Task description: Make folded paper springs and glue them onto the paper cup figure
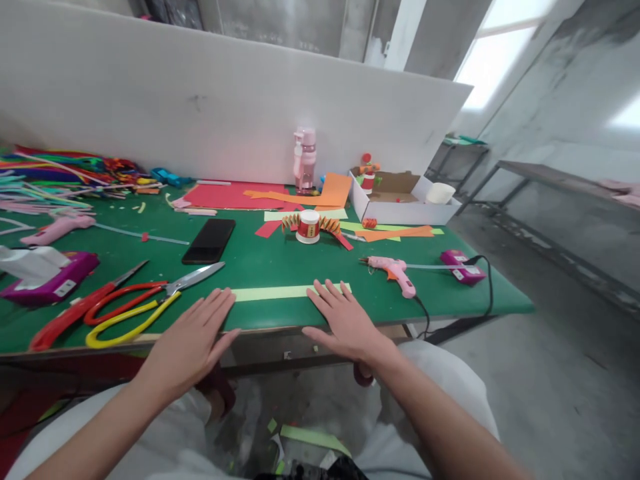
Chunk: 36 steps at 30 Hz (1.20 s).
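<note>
My left hand lies flat and open at the front edge of the green table, its fingertips touching the left end of a pale green paper strip. My right hand also rests flat and open, fingers spread over the strip's right end. Neither hand holds anything. Yellow-handled scissors lie just left of my left hand, beside red-handled scissors. A pink glue gun lies to the right of my right hand.
A black phone, a small white jar with orange folded paper, a pink bottle, coloured paper sheets, an open white box, a purple adapter and pipe cleaners sit on the table. A white board stands behind.
</note>
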Each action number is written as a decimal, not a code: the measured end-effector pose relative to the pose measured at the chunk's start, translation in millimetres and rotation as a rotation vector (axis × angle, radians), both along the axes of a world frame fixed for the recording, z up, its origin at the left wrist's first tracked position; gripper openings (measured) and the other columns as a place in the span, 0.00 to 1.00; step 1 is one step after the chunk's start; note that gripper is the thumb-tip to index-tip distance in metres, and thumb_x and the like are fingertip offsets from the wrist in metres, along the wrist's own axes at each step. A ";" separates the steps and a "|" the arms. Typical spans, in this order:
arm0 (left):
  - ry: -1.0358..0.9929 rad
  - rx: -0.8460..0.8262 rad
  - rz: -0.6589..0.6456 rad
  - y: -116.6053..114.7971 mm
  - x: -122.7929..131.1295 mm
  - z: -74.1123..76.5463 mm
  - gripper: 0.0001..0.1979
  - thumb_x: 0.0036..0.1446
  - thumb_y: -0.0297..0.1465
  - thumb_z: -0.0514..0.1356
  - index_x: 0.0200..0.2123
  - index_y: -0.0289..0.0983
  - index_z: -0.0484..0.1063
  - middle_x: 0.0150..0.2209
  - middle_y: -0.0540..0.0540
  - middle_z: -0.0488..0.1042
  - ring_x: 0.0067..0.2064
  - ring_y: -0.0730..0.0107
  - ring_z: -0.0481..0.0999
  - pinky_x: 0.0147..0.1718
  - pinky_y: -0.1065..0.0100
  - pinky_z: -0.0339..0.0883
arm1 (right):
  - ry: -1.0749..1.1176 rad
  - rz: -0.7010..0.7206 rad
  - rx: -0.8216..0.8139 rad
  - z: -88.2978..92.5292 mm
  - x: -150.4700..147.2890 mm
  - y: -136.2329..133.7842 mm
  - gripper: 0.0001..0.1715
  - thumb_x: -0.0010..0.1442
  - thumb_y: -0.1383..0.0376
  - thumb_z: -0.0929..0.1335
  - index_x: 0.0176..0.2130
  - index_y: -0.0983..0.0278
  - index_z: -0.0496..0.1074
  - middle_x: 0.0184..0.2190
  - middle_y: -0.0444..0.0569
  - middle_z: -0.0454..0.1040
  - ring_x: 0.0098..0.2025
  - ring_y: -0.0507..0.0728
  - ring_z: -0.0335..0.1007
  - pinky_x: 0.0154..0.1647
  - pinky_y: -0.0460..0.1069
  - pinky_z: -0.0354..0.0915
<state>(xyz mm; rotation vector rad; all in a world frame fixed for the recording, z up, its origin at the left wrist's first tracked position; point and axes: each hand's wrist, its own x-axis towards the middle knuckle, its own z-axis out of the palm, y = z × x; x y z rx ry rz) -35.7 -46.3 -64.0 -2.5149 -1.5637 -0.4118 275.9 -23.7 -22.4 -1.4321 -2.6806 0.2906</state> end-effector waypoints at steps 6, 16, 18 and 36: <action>0.024 0.052 -0.028 -0.4 -16.0 -3.4 0.32 0.64 0.47 0.43 0.61 0.33 0.64 0.61 0.35 0.69 0.63 0.46 0.64 0.60 0.46 0.59 | 0.002 -0.181 -0.024 6.5 26.2 -7.4 0.44 0.66 0.43 0.56 0.67 0.72 0.55 0.68 0.59 0.52 0.71 0.65 0.44 0.71 0.63 0.42; 0.110 0.133 -0.012 9.1 -13.6 -8.1 0.28 0.63 0.45 0.45 0.53 0.34 0.72 0.54 0.35 0.75 0.57 0.47 0.72 0.55 0.50 0.66 | 0.189 0.236 0.154 5.2 -80.8 -11.7 0.52 0.61 0.36 0.57 0.67 0.72 0.52 0.68 0.55 0.56 0.70 0.63 0.47 0.71 0.59 0.44; 0.114 0.167 -0.026 8.9 -14.0 -12.0 0.27 0.64 0.43 0.44 0.54 0.34 0.72 0.55 0.36 0.75 0.57 0.47 0.72 0.55 0.48 0.65 | 0.197 0.236 0.105 -0.5 -86.4 -8.9 0.51 0.61 0.37 0.58 0.66 0.71 0.55 0.67 0.56 0.58 0.69 0.63 0.49 0.70 0.60 0.46; 0.219 0.065 0.030 20.2 -8.5 12.7 0.21 0.64 0.32 0.45 0.47 0.37 0.77 0.50 0.39 0.79 0.52 0.52 0.77 0.52 0.50 0.66 | 0.091 -0.187 0.025 3.7 30.5 -13.2 0.40 0.67 0.46 0.59 0.65 0.73 0.59 0.66 0.60 0.59 0.69 0.65 0.51 0.70 0.63 0.45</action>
